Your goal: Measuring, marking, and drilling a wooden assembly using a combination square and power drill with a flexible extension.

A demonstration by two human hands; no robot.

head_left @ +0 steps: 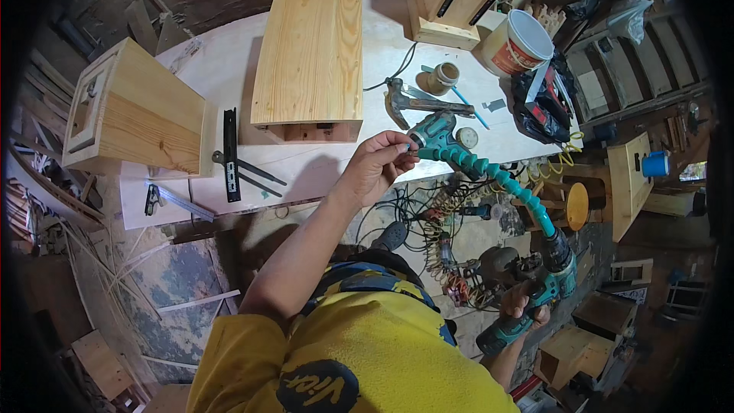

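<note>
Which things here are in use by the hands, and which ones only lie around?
In use:
- left hand at the tip of the flexible shaft
- right hand gripping the drill

Lying about:
- hammer
- bucket
- wooden box
- black drawer slide
- square

My left hand (378, 162) pinches the tip of a ribbed teal flexible shaft (489, 172), which looks like matt plastic. My right hand (524, 302) grips a teal and black drill (539, 291) with a slightly glossy plastic shell. Just past my left hand I see a hammer (417, 99) with a dull grey metal head. Beyond it stands a pale wooden box (310, 57), smooth, with clear grain. The tabletop (321, 160) under my left hand is whitish board, scuffed and dusty. Further right sits a glossy plastic bucket (516, 42).
</note>
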